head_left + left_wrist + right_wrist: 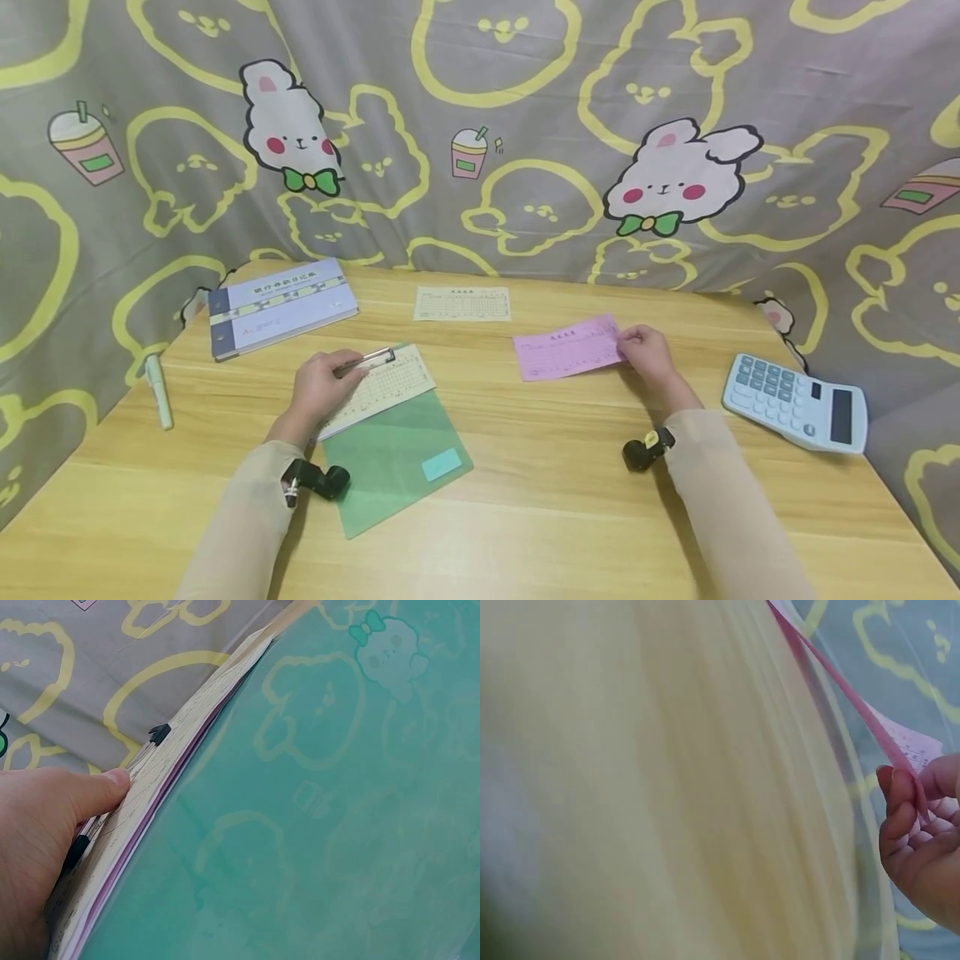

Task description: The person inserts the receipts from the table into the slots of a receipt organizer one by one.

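Observation:
In the head view my left hand (321,392) grips the top edge of a green clipboard (390,467) beside its metal clip (378,358). A pad of cream printed forms (393,379) lies under that clip. My left thumb (105,791) rests on the forms in the left wrist view, and pink sheet edges (142,825) show beneath the cream ones; the other left fingers are hidden. My right hand (647,354) pinches the right end of a pink printed slip (566,348) between thumb and fingers. In the right wrist view that slip (855,701) rises edge-on from the pinching fingers.
A cream slip (461,304) lies at the back middle of the wooden table (540,517). At the back left is a blue-grey account book (288,308), with a pale green pen (158,392) near the left edge. A light blue calculator (795,404) sits at the right.

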The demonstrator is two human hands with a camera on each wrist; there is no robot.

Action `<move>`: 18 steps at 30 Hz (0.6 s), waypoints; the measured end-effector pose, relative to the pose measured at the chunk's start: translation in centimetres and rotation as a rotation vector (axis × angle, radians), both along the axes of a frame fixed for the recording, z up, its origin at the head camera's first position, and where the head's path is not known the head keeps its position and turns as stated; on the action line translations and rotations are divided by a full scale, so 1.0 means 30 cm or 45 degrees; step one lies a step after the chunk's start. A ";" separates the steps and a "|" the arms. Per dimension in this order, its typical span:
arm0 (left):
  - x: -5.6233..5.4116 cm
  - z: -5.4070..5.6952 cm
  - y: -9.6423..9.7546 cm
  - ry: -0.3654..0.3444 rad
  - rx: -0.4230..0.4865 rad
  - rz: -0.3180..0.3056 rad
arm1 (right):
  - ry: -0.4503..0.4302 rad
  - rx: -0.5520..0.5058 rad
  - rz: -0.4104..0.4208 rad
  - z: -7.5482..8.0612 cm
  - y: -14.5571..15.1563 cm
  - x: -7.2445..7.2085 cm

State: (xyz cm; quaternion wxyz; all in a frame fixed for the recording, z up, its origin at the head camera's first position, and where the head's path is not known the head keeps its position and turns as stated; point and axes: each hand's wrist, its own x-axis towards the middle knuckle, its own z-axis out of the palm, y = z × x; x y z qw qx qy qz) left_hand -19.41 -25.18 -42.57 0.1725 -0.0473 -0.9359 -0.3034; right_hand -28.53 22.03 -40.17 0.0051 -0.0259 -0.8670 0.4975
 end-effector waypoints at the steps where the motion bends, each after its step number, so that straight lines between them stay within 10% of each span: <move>1: 0.000 0.000 0.000 0.001 0.000 -0.002 | 0.002 -0.013 0.007 0.005 -0.007 0.006; 18: -0.001 0.001 -0.002 -0.008 -0.008 0.001 | 0.109 -0.460 0.287 0.102 -0.157 0.097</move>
